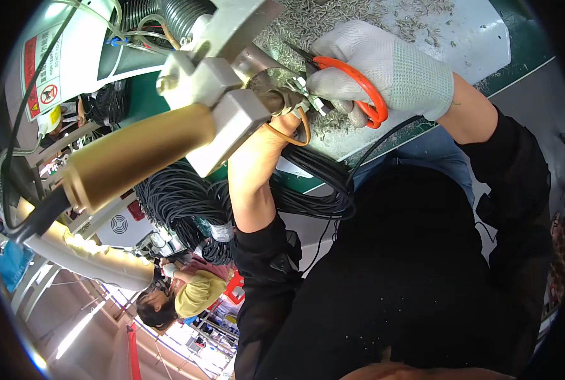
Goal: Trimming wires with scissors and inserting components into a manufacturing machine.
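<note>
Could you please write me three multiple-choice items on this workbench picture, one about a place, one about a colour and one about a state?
1. Where does the bundle of black cables lie?
A. Below the bare left forearm, draped off the bench edge
B. On top of the white sheet
C. In the gloved hand

2. What colour are the handles of the scissors?
A. Blue
B. Orange
C. Green

3. Which of the person's hands is gloved?
A. Both
B. Only the left hand
C. Only the right hand

Answers:
1 A, since the coils hang under the forearm, beside the green mat.
2 B, since orange loops ring the gloved fingers.
3 C, since the right hand wears a white knit glove while the left hand is bare and pinches small parts beneath the grey metal tool head.
</note>
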Available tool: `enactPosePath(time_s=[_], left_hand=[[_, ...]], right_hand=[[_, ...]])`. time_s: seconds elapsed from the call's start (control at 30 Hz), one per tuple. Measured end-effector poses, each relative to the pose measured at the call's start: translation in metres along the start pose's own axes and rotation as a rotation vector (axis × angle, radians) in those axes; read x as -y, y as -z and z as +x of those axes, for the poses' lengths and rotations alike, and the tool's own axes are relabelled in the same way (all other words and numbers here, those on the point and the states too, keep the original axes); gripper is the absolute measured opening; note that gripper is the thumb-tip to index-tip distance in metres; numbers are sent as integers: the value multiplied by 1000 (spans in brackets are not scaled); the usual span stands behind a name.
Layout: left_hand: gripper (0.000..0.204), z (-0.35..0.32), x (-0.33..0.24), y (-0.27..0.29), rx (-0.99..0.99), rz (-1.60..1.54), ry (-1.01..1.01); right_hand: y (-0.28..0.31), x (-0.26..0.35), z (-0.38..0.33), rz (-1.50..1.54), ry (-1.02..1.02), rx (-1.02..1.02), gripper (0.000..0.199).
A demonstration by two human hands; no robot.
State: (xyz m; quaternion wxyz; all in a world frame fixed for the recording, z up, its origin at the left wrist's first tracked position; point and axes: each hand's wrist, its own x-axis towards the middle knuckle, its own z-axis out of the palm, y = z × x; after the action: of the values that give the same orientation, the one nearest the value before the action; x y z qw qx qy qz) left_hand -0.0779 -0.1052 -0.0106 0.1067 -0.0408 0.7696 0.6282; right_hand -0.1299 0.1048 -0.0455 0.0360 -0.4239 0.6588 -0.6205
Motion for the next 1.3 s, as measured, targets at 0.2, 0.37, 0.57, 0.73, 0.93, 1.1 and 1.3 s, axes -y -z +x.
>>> enactPosePath(time_s=[0.2, 0.37, 0.57, 0.73, 0.93, 1.1, 1.3], left_hand=[[24, 4, -1, -5, 11, -12, -6], [21, 4, 4, -3, 41, -136, 22], [18, 6, 5, 1, 68, -70, 52], [17, 6, 9, 3, 91, -97, 27], [17, 5, 3, -2, 55, -81, 33], [17, 5, 3, 1, 85, -68, 44], [16, 6, 3, 0, 93, -64, 44]], right_hand=[[1, 0, -1, 220, -460, 35, 17], [1, 25, 4, 290, -744, -47, 14], [20, 81, -2, -798, -326, 112, 11], [10, 89, 9, -1099, -177, 170, 12], [4, 81, 18, -1174, -257, 287, 12], [6, 81, 20, -1146, -134, 230, 13], [10, 100, 25, -1220, -416, 404, 12]])
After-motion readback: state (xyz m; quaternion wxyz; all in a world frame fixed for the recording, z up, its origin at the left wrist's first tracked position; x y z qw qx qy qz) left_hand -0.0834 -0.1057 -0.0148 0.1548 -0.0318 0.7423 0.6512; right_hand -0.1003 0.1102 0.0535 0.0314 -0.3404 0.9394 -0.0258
